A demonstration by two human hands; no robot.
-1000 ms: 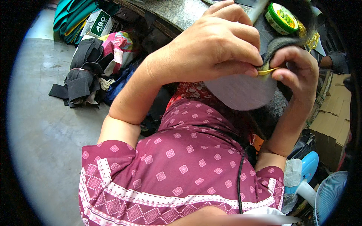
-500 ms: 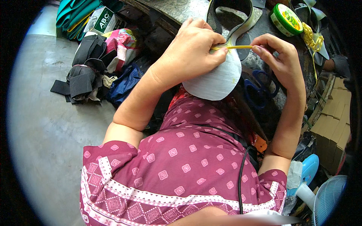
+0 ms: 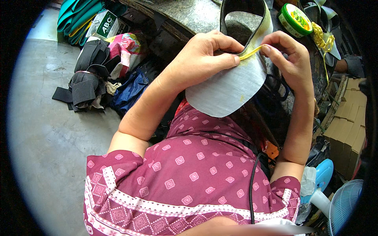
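Note:
A light-grey piece with a broad rounded flap (image 3: 226, 92) and a dark-lined loop band (image 3: 268, 29) is held up over the near edge of the worktop. I cannot tell for sure what the piece is. My left hand (image 3: 206, 57) pinches it between thumb and fingers where flap and band meet. A narrow yellow strip (image 3: 250, 53) lies along that seam, one end under my left thumb. Between thumb and forefinger my right hand (image 3: 290, 59) grips the strip's other end, close to the band.
Scissors with dark blue handles (image 3: 281, 88) lie partly behind the flap. On the worktop (image 3: 181, 13) stand a green-and-white tub (image 3: 294, 21) and a tangle of yellow strip (image 3: 323, 38). Black fabric bundles (image 3: 88, 78) sit left on the floor; cardboard (image 3: 346, 126) and a fan (image 3: 344, 208) are right.
The piece has tilted and come a little nearer, showing more of its flap. My left hand has shifted down slightly. The strip, formerly stretched straight sideways, now curves up along the seam.

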